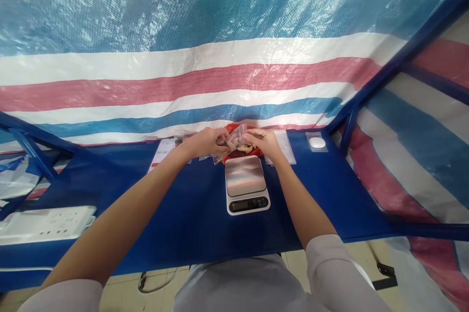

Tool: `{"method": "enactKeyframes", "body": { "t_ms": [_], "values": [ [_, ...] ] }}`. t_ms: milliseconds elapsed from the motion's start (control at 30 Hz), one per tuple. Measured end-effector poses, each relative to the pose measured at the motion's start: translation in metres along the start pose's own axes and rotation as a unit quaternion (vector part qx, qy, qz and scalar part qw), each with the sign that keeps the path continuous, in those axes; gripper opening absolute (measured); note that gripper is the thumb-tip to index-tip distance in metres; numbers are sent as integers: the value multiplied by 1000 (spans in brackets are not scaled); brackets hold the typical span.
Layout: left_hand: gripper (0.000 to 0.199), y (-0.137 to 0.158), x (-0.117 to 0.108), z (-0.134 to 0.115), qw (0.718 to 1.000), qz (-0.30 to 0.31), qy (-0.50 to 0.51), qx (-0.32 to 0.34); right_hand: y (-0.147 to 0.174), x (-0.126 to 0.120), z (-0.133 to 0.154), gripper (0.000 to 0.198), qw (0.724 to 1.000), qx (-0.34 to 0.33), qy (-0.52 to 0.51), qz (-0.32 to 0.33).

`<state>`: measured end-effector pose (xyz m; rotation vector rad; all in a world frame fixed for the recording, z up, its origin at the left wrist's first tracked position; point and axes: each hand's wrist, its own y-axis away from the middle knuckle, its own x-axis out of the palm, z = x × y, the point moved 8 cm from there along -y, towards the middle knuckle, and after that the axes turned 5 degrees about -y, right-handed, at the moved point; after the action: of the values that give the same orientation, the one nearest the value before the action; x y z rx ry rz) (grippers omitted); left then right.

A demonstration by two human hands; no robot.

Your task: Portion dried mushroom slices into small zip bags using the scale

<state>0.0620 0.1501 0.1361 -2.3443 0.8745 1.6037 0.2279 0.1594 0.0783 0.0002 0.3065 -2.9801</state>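
Note:
My left hand (207,143) is closed on a small clear plastic bag (238,135) with pale brownish dried pieces in it. At the bag's right side, my right hand (264,142) has its fingers pinched together by the bag's edge. Loose pale dried slices (246,148) lie beneath the hands on a red plastic bag (234,127). Just in front stands a white kitchen scale (245,177) with a bare metal plate. The fingertips are partly hidden, and the kind of the dried pieces cannot be made out.
A phone (159,154) showing a timer lies left of my left hand. Flat clear bags (285,146) lie right of my right hand. A white rounded object (317,142) sits farther right. A power strip (51,221) is at the left of the blue table (176,229). Striped sheeting hangs behind.

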Motion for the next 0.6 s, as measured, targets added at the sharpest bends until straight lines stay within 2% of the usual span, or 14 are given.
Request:
{"method": "enactKeyframes", "body": {
  "t_ms": [133,233,433,600],
  "values": [
    [23,-12,-1,-1,1000,8,-25,7,-9,-3,-10,29,1000,3,5,9],
    [27,-15,-4,6,1000,10,-26,-2,-14,-11,-15,25,1000,-4,-6,2],
    [43,-15,-18,31,998,-45,5,-46,-16,-20,-33,28,999,26,-42,-17],
    [41,-19,-25,41,996,-66,0,-61,-19,-25,-46,36,992,69,-99,-43]
  ]
}}
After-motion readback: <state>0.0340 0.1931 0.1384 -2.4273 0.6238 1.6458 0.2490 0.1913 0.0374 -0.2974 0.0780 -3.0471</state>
